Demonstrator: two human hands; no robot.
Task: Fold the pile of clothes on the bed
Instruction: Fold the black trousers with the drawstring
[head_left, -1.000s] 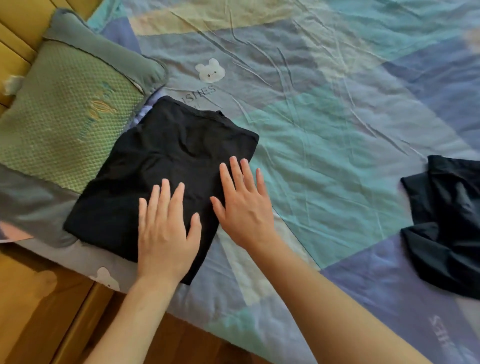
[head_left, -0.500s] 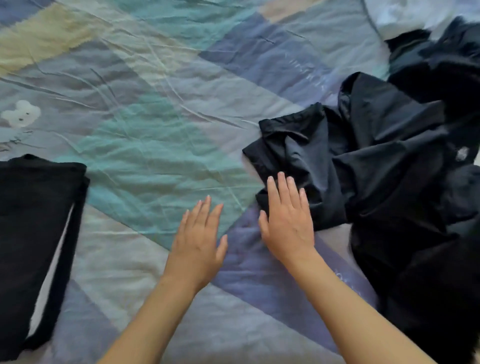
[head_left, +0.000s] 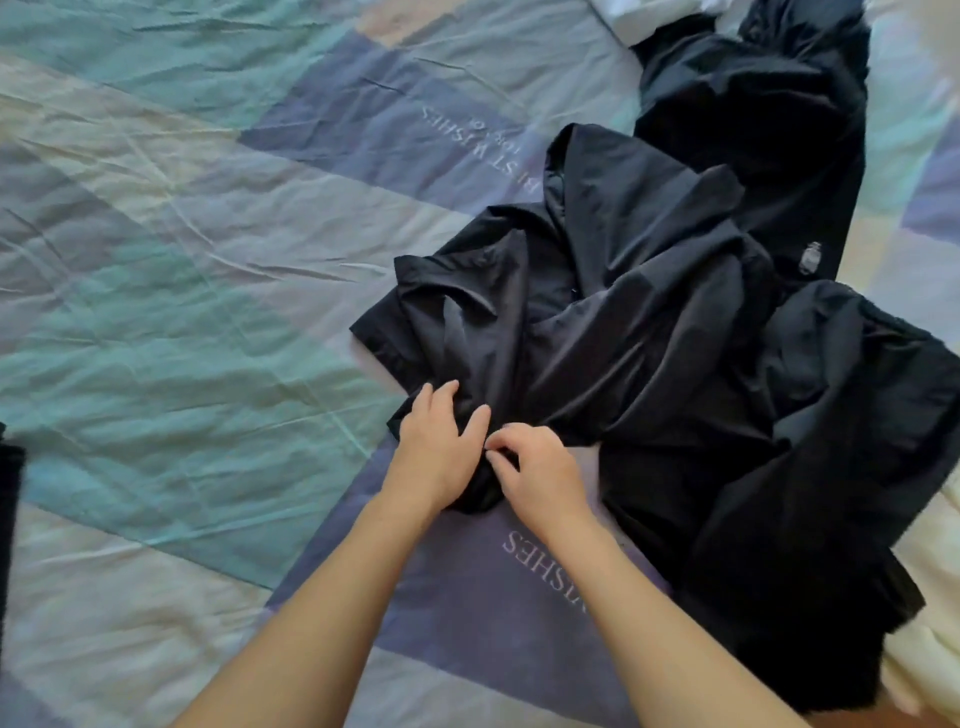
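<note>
Both hands meet at the near left edge of the pile (head_left: 675, 322), a heap of crumpled black clothes on the right half of the bed (head_left: 182, 291). The left hand (head_left: 434, 452) lies on the cloth with its fingers bent down into the folds and its thumb raised toward the right hand; it grips the fabric's edge. The right hand (head_left: 540, 475) sits just beside it, touching it at the thumb, with its fingers curled and pinching a bunch of the same dark cloth between the two hands. Both bare forearms reach in from the near edge.

The pile runs from the hands to the far right corner, where one dark garment (head_left: 753, 104) stretches away with a small pale label (head_left: 810, 257) on it. A white cloth (head_left: 634, 15) shows at the far edge beside it. The bed cover is a patchwork of teal, lilac and cream, creased, with printed lettering (head_left: 545, 566) just near of the hands. At the left edge a strip of black fabric (head_left: 8, 499) is in view
</note>
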